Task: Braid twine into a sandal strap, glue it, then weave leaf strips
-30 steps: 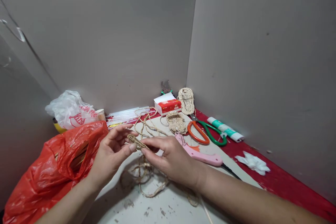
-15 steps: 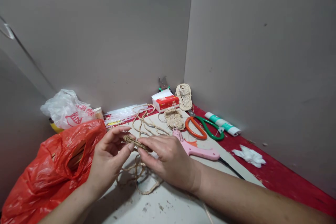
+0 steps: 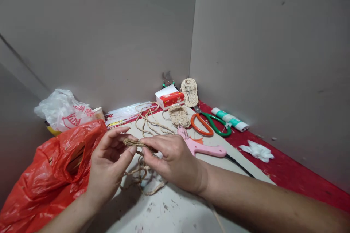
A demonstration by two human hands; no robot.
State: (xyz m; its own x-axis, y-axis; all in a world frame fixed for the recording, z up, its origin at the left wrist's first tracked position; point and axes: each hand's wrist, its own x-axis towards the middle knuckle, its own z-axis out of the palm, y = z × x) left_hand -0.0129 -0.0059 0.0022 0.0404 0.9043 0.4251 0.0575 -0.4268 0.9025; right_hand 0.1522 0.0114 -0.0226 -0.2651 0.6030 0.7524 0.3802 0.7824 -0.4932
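Observation:
Between my two hands I hold a small coil of braided straw cord (image 3: 136,143), seen nearly edge-on above the board. My left hand (image 3: 111,165) pinches its left end between thumb and fingers. The thumb and fingers of my right hand (image 3: 175,160) close on its right end and hide part of it. Loose cord (image 3: 152,191) trails below in loops onto the pale board (image 3: 158,214), and more cord (image 3: 147,122) lies behind the hands. Beyond my right hand sits a pink glue gun (image 3: 205,149) with a black cable.
Orange-and-green-handled scissors (image 3: 202,125), a woven straw piece (image 3: 179,116) and another woven sole-shaped piece (image 3: 189,93) lie at the back by a red box (image 3: 171,98). A red plastic bag (image 3: 57,167) stands left, with clear glue sticks (image 3: 128,113) behind. Crumpled tissue (image 3: 257,151) is on the right.
The coil has tilted slightly flatter between my fingers, with both hands keeping hold. The whole view has shifted a little, so surroundings appear slightly higher and further left.

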